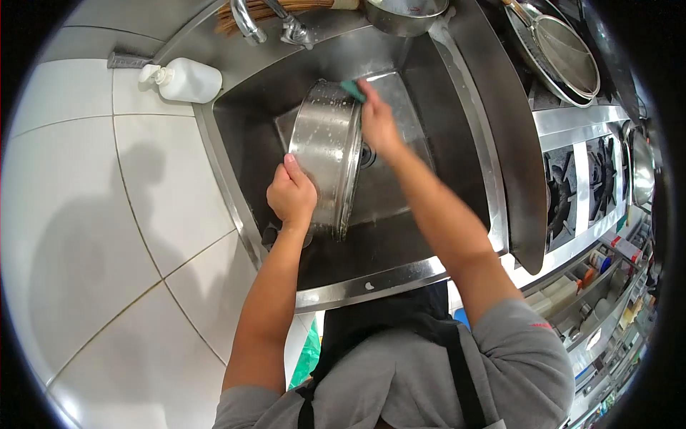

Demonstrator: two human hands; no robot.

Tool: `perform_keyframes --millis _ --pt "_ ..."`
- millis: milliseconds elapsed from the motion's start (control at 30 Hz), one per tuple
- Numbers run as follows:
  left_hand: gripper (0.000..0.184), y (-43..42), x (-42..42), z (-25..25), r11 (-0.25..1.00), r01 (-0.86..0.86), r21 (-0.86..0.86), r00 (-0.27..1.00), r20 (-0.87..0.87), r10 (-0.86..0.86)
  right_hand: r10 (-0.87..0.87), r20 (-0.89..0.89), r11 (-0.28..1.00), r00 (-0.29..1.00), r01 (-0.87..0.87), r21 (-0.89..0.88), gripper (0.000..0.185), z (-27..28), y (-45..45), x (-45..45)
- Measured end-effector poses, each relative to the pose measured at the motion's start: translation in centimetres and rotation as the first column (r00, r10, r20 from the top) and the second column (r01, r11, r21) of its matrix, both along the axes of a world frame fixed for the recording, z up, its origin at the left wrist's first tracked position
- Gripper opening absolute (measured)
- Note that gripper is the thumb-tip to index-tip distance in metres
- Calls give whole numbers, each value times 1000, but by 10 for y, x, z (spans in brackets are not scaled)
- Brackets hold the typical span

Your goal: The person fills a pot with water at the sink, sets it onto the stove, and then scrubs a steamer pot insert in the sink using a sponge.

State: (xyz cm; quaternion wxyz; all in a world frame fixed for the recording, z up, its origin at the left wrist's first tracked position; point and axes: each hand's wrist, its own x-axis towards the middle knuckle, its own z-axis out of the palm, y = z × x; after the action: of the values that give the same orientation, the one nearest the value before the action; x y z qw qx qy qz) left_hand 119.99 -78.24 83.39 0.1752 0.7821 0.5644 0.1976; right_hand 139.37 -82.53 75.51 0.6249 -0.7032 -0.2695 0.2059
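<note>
Me: Commercial-style kitchen, steel sink [400, 279], white tiles [164, 200] on my left, stove [602, 175] to the right. Pot [321, 143] is in the basin, tipped on its side, mouth facing right.

Peer: Hands?

Me: Left hand [291, 193] grips the pot's near part, thumb on outer wall, other fingers mostly hidden. Right hand [379, 129] is closed on a green scrub pad [353, 89], up by the far rim.

Peer: Progress?

Me: Mid-scrub, I'd say. Outer wall's wet, white flecks; suds or droplets, can't tell. Inside not visible, so can't call it clean. Left, my guess: finish rim, rinse, lift out.

Peer: Other items?

Me: Metal bowl [404, 27] at the far edge. Washed or not, can't tell.
</note>
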Motion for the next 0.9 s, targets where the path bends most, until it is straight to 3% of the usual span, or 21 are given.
perform_keyframes --millis 33,67,100,200,367,400,433,467,533,567,600,667,733,767,833,900 --pt "49 2 0 -1 1000 4 1 1000 1 -4 -30 263 995 964 4 97 50 8 -16 -31" --pt "49 3 0 -1 1000 16 16 1000 22 -17 47 186 995 981 -62 73 56 44 -40 -65" --pt "49 2 1 -2 999 26 32 999 46 -28 53 301 995 952 -75 60 60 50 -58 -94" --pt "47 -6 -6 -4 983 46 176 990 125 -69 118 364 988 924 -145 48 65 51 -96 -139" --pt "37 -69 -95 -56 994 107 8 955 276 -105 121 293 991 948 -134 23 62 52 -107 -96" --pt "36 -82 -115 -73 988 140 69 951 268 -154 116 250 991 961 -128 32 62 53 -107 -86" --pt "35 -92 -135 -76 982 185 -42 945 283 -166 109 256 992 960 -122 32 62 54 -110 -84" --pt "35 -88 -132 -68 981 188 -40 943 286 -169 125 262 988 957 -143 50 62 54 -115 -86" --pt "35 -74 -118 -35 924 296 -242 870 467 -156 130 271 985 954 -155 73 62 53 -121 -93" --pt "35 -53 -89 -17 936 270 -226 892 424 -155 178 294 979 939 -199 40 63 53 -130 -105" --pt "39 -34 -57 11 913 188 -362 926 376 -42 235 315 968 920 -250 8 63 54 -138 -118" --pt "45 -8 -20 16 924 156 -349 932 362 -20 255 334 963 907 -270 1 63 54 -143 -135" --pt "48 -9 -3 10 988 155 23 985 -83 -153 331 393 942 858 -324 -88 61 51 -141 -135" --pt "48 -10 -5 11 985 169 29 986 8 -169 301 382 952 874 -297 -70 57 46 -135 -132" --pt "48 -14 -15 4 990 142 19 990 14 -142 218 351 976 911 -212 -57 53 48 -103 -111" --pt "48 -15 -27 1 995 98 9 995 9 -98 137 200 983 970 -157 92 48 30 -51 -75"
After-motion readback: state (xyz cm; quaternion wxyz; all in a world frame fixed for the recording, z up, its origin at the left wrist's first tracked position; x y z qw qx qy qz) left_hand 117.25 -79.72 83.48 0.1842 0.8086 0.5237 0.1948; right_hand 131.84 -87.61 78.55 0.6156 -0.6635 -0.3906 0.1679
